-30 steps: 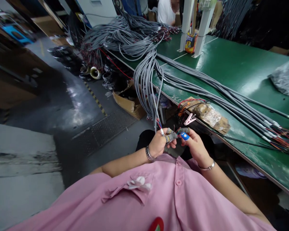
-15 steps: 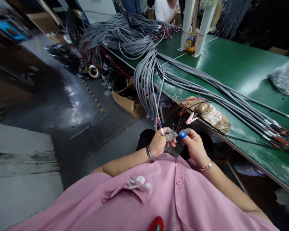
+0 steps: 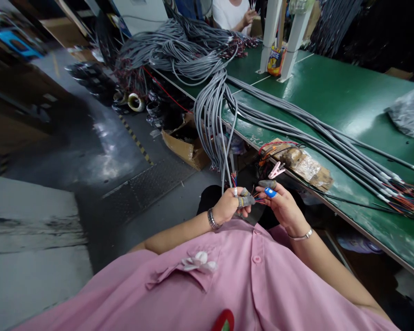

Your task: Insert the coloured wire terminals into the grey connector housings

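Observation:
Finger covers sit on some fingertips of both hands. My left hand point(image 3: 230, 204) is closed round the end of a grey cable, whose thin coloured wires point(image 3: 259, 200) fan out to the right. Just right of it, my right hand point(image 3: 279, 202), with a blue cover on the thumb, has thumb and forefinger close together at the wire tips; what is between them is too small to tell. A bundle of grey cables point(image 3: 207, 103) hangs over the table edge above my left hand. More grey cables point(image 3: 310, 131) lie along the green table point(image 3: 331, 96), their stripped ends at the right.
A taped cardboard piece point(image 3: 308, 170) and a pink clip point(image 3: 276, 170) are at the table's near edge. An open cardboard box point(image 3: 184, 149) stands on the floor below. White posts point(image 3: 291, 46) rise from the table. Another person point(image 3: 229, 16) sits at the far side.
My right hand has moved slightly right, away from my left hand, and more of the coloured wires shows between them. The other person's hand has come into clearer view.

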